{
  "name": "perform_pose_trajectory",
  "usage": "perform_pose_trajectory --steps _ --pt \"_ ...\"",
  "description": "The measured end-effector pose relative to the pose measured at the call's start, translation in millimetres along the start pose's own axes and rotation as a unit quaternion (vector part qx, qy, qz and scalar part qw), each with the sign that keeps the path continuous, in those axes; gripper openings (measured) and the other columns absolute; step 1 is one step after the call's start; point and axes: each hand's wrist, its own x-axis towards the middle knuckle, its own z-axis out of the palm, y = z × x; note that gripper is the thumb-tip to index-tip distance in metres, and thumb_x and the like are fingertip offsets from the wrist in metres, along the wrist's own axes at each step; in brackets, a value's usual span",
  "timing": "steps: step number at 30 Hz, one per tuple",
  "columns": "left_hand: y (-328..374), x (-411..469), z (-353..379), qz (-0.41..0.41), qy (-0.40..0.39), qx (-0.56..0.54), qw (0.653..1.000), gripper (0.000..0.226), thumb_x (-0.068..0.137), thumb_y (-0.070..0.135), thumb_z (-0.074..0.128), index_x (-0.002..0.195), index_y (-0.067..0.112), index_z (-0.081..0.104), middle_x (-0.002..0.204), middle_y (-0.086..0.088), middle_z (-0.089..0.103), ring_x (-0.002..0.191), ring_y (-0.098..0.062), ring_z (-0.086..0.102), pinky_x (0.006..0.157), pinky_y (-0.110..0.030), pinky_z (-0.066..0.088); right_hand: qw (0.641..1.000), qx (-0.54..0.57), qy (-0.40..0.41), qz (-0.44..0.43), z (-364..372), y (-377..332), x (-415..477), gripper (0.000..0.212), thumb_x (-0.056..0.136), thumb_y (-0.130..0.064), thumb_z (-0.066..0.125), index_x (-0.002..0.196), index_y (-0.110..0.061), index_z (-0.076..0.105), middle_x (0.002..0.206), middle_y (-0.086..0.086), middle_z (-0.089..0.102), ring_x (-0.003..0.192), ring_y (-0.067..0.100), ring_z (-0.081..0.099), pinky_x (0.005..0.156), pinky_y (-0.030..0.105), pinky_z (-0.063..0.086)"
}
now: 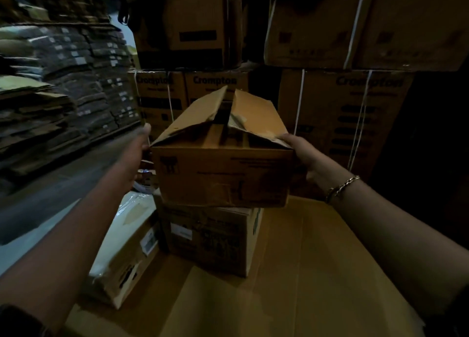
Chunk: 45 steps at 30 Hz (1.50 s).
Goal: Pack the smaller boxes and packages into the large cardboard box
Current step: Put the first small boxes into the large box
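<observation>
A brown cardboard box [223, 174] with its two top flaps standing half up is held between my hands at chest height. My left hand [137, 156] grips its left side, thumb near the top corner. My right hand [304, 156] holds the right top corner, a chain bracelet on the wrist. Just under it stands a printed carton [210, 240] with a white label. A package with a clear plastic wrap [124, 250] lies to the left of that carton. Both rest on a wide flat cardboard surface [304, 273], likely the large box's floor or flap.
Tall stacks of strapped Crompton cartons [345, 113] rise close behind. More cartons [187, 27] sit above them. On the left, shelves hold piles of flattened cardboard [63, 87]. The far right is dark.
</observation>
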Motion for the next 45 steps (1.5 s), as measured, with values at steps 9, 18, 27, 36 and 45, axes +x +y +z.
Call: perform_pose_trajectory --steps 9,18,27,36,45 --pt "7 2 24 -0.090 -0.036 -0.070 0.993 0.036 0.088 0.053 0.055 0.107 0.023 0.063 0.113 -0.013 0.065 0.105 -0.037 0.059 0.073 -0.050 0.048 0.999 -0.028 -0.016 0.001 -2 10 -6 0.071 0.074 -0.068 0.066 0.117 -0.011 0.062 0.111 0.015 0.070 0.105 0.034 0.066 0.088 0.046 0.053" --pt "13 -51 63 -0.042 -0.114 -0.122 0.985 0.024 0.076 0.027 0.057 0.096 0.016 0.056 0.096 -0.009 0.055 0.081 -0.026 0.058 0.063 -0.038 0.050 0.996 0.027 -0.018 -0.079 -73 29 -54 0.049 0.084 -0.039 0.071 0.125 -0.016 0.056 0.110 0.012 0.070 0.087 0.028 0.073 0.072 0.042 0.060" --pt "14 -158 200 0.023 -0.107 -0.156 0.982 0.072 0.057 0.060 0.077 0.121 0.032 0.062 0.120 -0.009 0.068 0.109 -0.035 0.064 0.091 -0.056 0.053 0.978 -0.055 0.086 -0.182 -203 59 -143 0.027 0.088 -0.008 0.065 0.110 -0.015 0.052 0.095 -0.004 0.071 0.076 0.001 0.070 0.060 0.013 0.052" --pt "7 -305 390 0.099 -0.107 -0.165 0.976 0.040 0.086 0.037 0.069 0.124 0.030 0.061 0.110 0.012 0.069 0.087 -0.002 0.069 0.069 -0.021 0.053 0.970 -0.058 0.184 -0.151 -401 106 -284 0.051 0.091 0.003 0.057 0.135 -0.010 0.035 0.106 0.002 0.057 0.091 0.013 0.059 0.072 0.022 0.049" --pt "22 -393 547 0.128 -0.203 -0.195 0.951 0.038 0.079 0.042 0.074 0.116 0.035 0.067 0.107 0.016 0.075 0.096 -0.006 0.072 0.066 -0.015 0.054 0.944 -0.031 0.280 -0.172 -556 144 -387 0.063 0.072 -0.042 0.075 0.126 -0.029 0.044 0.118 -0.006 0.060 0.096 0.010 0.065 0.063 0.017 0.055"
